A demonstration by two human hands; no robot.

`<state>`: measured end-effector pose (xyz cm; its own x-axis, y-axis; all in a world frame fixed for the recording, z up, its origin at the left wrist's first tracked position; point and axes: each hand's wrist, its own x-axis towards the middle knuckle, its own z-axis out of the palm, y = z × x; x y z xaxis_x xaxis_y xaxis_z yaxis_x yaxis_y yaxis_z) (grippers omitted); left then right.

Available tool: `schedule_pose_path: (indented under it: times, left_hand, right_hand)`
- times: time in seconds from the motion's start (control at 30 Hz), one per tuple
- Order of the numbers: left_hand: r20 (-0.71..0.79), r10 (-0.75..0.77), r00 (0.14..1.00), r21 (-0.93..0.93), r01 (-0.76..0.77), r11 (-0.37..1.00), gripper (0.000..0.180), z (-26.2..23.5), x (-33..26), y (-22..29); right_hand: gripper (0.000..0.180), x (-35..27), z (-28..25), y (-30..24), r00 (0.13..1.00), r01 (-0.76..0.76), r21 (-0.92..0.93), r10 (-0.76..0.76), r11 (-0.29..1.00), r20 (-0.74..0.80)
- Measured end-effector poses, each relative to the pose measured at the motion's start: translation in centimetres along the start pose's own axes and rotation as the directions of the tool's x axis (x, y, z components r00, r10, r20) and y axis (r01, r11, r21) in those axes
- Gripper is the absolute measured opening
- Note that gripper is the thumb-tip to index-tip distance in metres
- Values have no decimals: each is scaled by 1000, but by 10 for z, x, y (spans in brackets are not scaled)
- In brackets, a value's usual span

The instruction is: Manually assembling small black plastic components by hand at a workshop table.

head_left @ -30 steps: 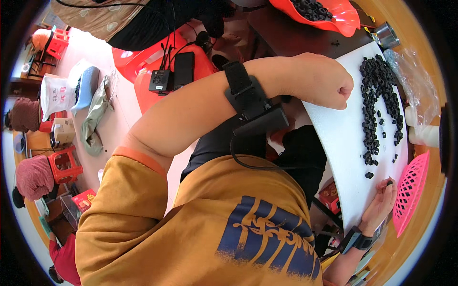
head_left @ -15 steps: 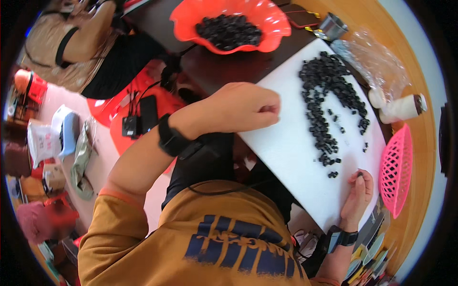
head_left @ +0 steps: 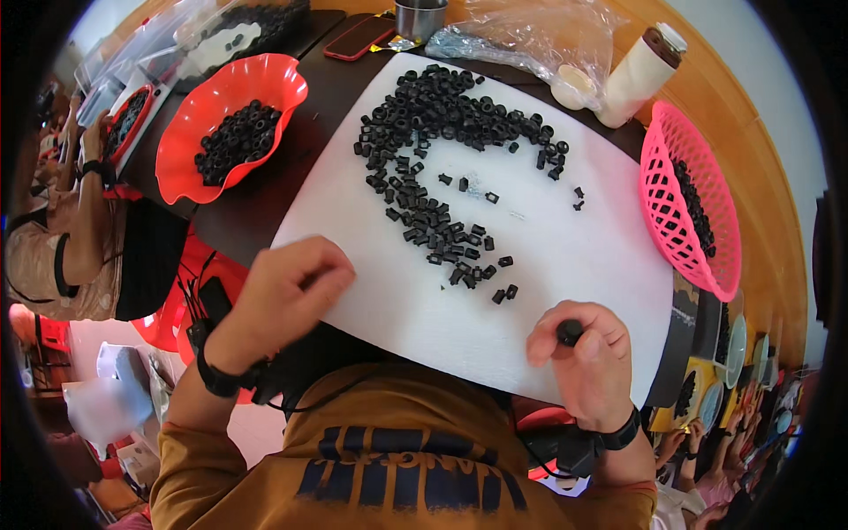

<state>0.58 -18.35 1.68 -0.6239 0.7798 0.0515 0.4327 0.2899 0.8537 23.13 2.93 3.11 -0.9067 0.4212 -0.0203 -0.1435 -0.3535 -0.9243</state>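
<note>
Between the thumb and fingers of my right hand (head_left: pixel 594 362) is a small round black plastic part (head_left: pixel 570 332), held above the near right of a white board (head_left: pixel 389 327). My left hand (head_left: pixel 291 296) hovers at the board's near left edge, its thumb and fingers curled together. Whatever may be in those fingers is hidden. Across the board, many small black plastic parts (head_left: pixel 428 216) lie in a curved heap, apart from both hands. A few loose ones sit inside the curve, beside tiny shiny pieces (head_left: pixel 475 190).
A red wavy-rimmed bowl (head_left: pixel 177 150) of black parts stands left of the board, a pink mesh basket (head_left: pixel 658 208) with more at its right. Behind are a phone (head_left: pixel 358 38), a metal cup (head_left: pixel 420 19), a plastic bag (head_left: pixel 539 40) and a thread cone (head_left: pixel 638 78). A co-worker (head_left: pixel 79 238) sits at left.
The view has swung to the right. My left hand has drawn back toward the board's near left edge, and my right hand has come inward with the black part turned up in its fingers.
</note>
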Motion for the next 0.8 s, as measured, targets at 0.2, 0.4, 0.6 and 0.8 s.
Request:
schedule_pose_path:
  times: [0.2,0.4,0.6,0.8]
  left_hand:
    - [165,589,791,134,-610,781,23,36,9,63]
    - [117,709,696,123,-718,685,46,73,11,76]
    - [277,722,634,371,-764,528,44,88,-1,65]
    - [332,754,567,406,-807,428,45,93,0,65]
  right_hand:
    - [38,-11,-2,3,986,-156,131,147,979,75]
    - [32,-18,5,9,971,-237,128,230,963,64]
    - [26,-18,-2,19,941,-329,101,317,939,119]
    - [24,-20,-6,15,966,-223,24,217,975,144]
